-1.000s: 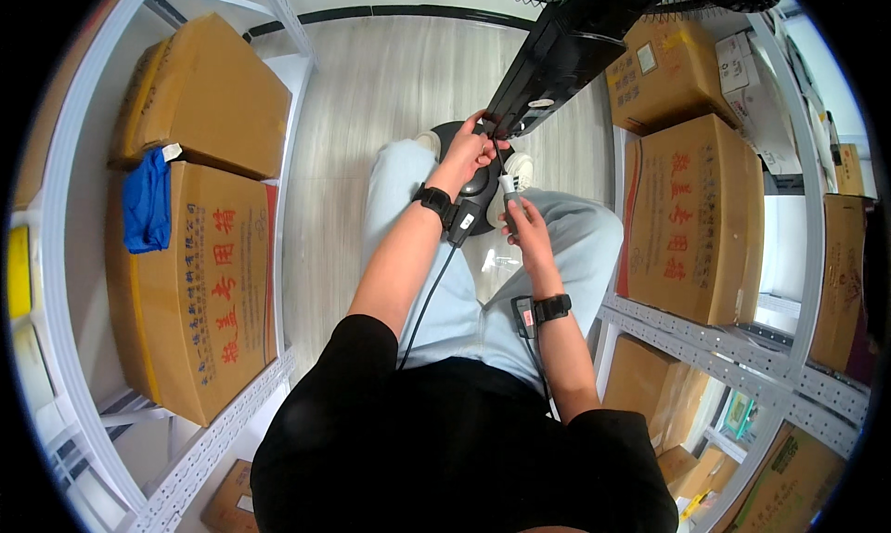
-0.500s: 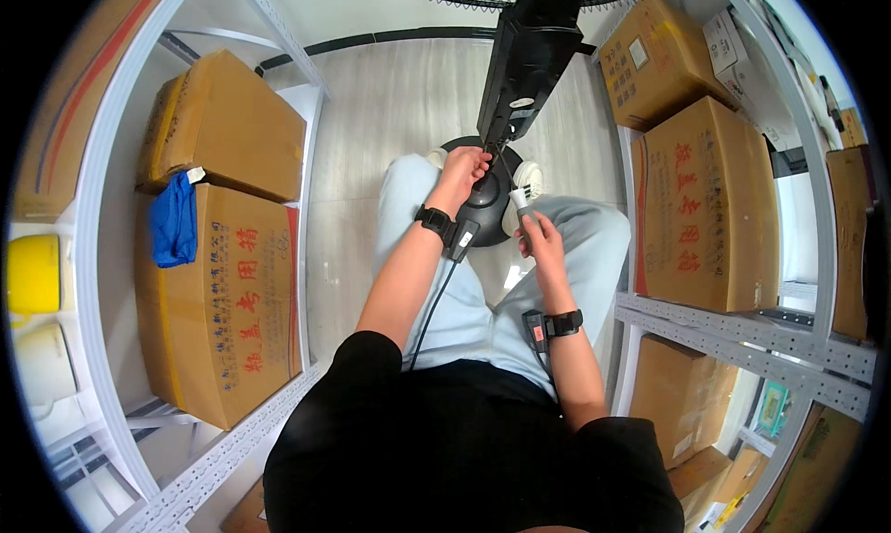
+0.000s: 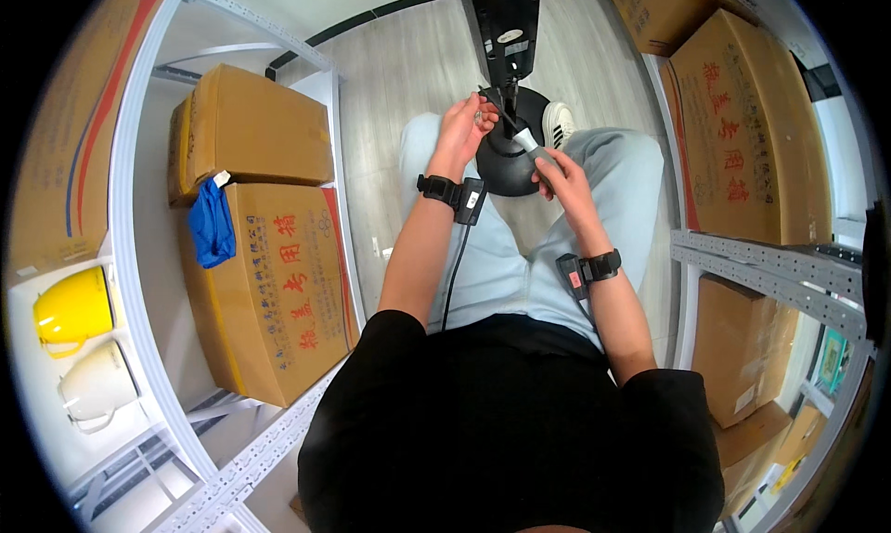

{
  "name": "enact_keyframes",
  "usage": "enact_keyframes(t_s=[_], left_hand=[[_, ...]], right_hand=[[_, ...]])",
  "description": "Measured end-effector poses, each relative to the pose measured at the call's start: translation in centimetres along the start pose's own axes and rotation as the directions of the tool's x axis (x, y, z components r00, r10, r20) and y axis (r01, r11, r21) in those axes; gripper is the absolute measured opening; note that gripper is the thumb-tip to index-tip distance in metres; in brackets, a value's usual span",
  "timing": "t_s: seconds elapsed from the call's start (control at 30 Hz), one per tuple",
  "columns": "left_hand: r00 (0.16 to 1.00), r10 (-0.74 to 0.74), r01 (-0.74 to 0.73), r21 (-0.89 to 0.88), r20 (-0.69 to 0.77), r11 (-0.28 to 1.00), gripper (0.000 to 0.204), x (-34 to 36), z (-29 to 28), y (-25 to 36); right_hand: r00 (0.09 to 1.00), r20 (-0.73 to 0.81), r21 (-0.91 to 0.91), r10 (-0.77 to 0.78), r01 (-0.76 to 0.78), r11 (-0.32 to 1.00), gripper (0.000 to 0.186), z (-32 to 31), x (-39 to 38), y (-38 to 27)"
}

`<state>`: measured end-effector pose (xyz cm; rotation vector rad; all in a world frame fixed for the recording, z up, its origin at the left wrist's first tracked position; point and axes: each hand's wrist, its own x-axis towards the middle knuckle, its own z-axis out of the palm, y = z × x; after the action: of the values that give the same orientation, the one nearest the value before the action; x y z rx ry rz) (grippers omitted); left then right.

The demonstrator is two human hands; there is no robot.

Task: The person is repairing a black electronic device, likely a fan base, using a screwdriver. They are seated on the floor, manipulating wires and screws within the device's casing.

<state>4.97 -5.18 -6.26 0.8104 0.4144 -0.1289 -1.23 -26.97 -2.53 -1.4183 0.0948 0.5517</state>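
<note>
My right hand (image 3: 564, 182) is closed around the grey handle of a screwdriver (image 3: 526, 139) with a white collar. Its thin dark shaft slants up and left, and the tip end lies beside the fingers of my left hand (image 3: 469, 124). Those fingers are curled together in a pinch; whatever they may hold is too small to make out. Just beyond both hands rises the black column (image 3: 506, 32) of a standing fan. Its round black base (image 3: 506, 171) rests on the floor between my legs.
Metal shelving flanks me on both sides. On the left are cardboard boxes (image 3: 278, 292), a blue cloth bag (image 3: 213, 225), a yellow mug (image 3: 74, 308) and a white mug (image 3: 97, 382). More cardboard boxes (image 3: 742, 134) fill the right shelves. Cables run from both wrist straps.
The view has shifted, and the fan's wire grille has gone out of sight. My left hand has come away from the column's lower end, and the screwdriver now tilts toward its fingers.
</note>
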Motion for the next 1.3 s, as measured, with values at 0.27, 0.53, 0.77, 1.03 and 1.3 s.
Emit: enact_keyframes(t_s=[0.27,0.53,0.77,1.03,1.3], left_hand=[[0.998,0.022,-0.023,0.016,0.057,1.0,0.027,0.8,-0.4,-0.2],[0.996,0.084,-0.083,-0.027,0.036,0.996,0.022,0.8,-0.2,-0.2],[0.993,0.114,-0.112,-0.046,0.039,0.993,0.019,0.8,-0.3,-0.3],[0.993,0.112,-0.109,-0.067,0.045,0.992,0.028,0.5,0.0,0.0],[0.994,0.112,-0.108,-0.11,0.022,0.988,0.028,0.3,0.3,0.0]], right_hand=[[1.0,-0.011,0.001,-0.011,0.011,1.0,0.034,-0.5,0.3,0.6],[1.0,-0.005,-0.01,0.01,-0.01,1.0,0.035,-0.6,0.6,0.5],[0.999,-0.044,-0.029,-0.004,0.002,1.0,0.035,-0.6,0.7,0.9],[0.998,-0.065,-0.079,0.011,-0.017,0.997,0.042,-0.8,0.7,1.0],[0.995,-0.098,-0.17,-0.001,-0.016,0.985,0.041,-0.7,0.3,0.1]])
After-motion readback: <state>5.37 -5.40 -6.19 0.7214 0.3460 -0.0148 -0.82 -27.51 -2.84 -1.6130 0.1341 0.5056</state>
